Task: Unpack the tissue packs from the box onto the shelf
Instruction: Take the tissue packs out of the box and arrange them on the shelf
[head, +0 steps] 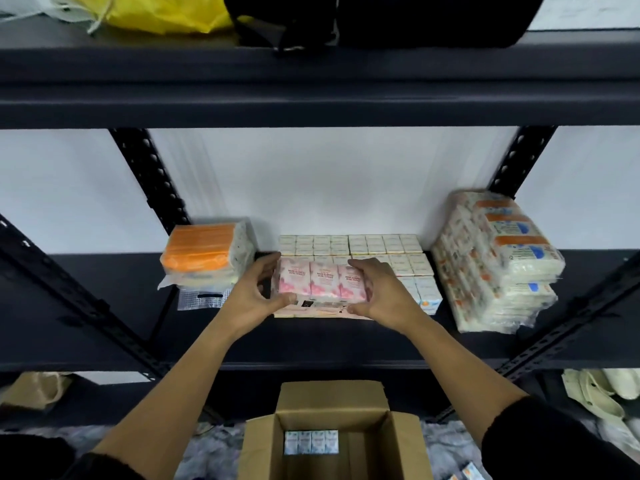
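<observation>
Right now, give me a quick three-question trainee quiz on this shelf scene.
1. True or false: both hands hold the pink pack.
2. The orange-topped bundle lies to which side of the pink pack: A) left, B) right, C) on top?
3. Is the box empty?

Key: 1 true, the left hand and right hand grip its ends; 2 A; 3 no, one pack is still inside.

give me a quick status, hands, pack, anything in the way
Left hand and right hand both gripping pink tissue pack, setting it on shelf stack. Box below, one pack showing inside. Nothing blocking.
</observation>
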The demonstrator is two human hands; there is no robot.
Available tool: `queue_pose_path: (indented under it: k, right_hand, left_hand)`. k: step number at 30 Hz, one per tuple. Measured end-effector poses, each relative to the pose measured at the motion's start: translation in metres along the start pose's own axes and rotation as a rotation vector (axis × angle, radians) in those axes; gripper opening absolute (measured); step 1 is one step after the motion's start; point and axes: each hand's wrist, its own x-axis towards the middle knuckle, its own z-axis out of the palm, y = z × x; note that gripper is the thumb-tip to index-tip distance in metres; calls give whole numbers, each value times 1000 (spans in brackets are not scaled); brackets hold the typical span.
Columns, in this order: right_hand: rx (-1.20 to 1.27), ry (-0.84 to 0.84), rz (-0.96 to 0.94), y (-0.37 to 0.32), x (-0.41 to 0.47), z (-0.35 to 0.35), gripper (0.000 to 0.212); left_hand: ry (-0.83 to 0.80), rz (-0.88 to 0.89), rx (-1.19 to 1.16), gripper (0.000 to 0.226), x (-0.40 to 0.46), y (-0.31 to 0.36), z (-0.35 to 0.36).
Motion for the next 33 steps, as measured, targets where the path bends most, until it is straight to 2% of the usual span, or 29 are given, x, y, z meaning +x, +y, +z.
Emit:
queue_pose_path:
  k: [4, 9, 15, 17, 21, 25, 28, 30, 33]
  right_hand:
    - [-134, 93, -88, -9, 0, 3, 89]
    - [-180, 208, -111, -15, -5, 6, 83]
    - [-205, 291, -125, -16, -12, 9, 81]
    - [-237, 292, -165, -16, -16, 12, 79]
    - [-273, 201, -205, -7, -25, 21, 85]
    - [-175, 97, -87, -2, -29, 29, 86]
    - [70, 104, 192, 3, -24, 33, 78]
    - [158, 21, 357, 12, -19, 35, 76]
    - [130, -22, 415, 24, -13, 43, 71]
  left_hand:
    - [-57, -39, -41, 85, 2, -3, -9]
    - [-92, -81, -70, 102, 6, -8, -10]
    - [-133, -75, -56, 101, 13, -11, -9]
    - [-121, -162, -116, 94, 18, -12, -10]
    - [-140, -264, -168, 54, 16, -14, -10]
    - [-103, -226, -153, 45, 14, -32, -12]
    - [-69, -193, -112, 46, 13, -47, -9]
    - [-52, -176, -107, 48, 14, -57, -6]
    - [-82, -181, -116, 62, 18, -78, 2]
